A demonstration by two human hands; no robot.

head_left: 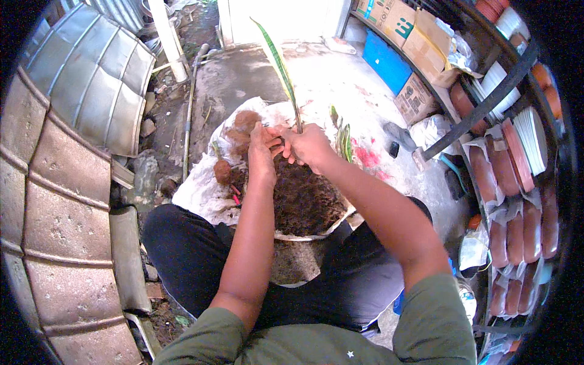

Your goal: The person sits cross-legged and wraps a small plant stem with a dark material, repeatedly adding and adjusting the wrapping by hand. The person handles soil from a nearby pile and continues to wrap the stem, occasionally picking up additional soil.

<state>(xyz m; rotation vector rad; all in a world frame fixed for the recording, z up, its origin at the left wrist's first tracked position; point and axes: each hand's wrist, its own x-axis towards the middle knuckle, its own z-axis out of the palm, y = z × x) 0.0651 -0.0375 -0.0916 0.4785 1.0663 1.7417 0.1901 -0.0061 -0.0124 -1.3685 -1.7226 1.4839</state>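
A tall snake plant leaf (278, 59), green with yellow edges, stands upright with its lower end in my right hand (309, 147), whose fingers are closed round it. My left hand (263, 152) is beside it with the palm partly turned up, its fingers apart and close to the right fingertips. Whatever lies between the two hands is hidden. Below them dark soil (307, 198) is heaped between my legs. To the left lie a small plant with a round root ball (222, 172) and a small red-handled item (236, 196). Brown fibrous material (242, 126) sits behind my left hand.
A white sheet (201, 193) lies under the soil. More snake plant leaves (345, 143) are right of my hands. Shelves at the right hold stacked brown pots (499, 240); cardboard boxes (420, 45) and a blue box (387, 62) stand farther back. Roofing panels (70, 219) line the left.
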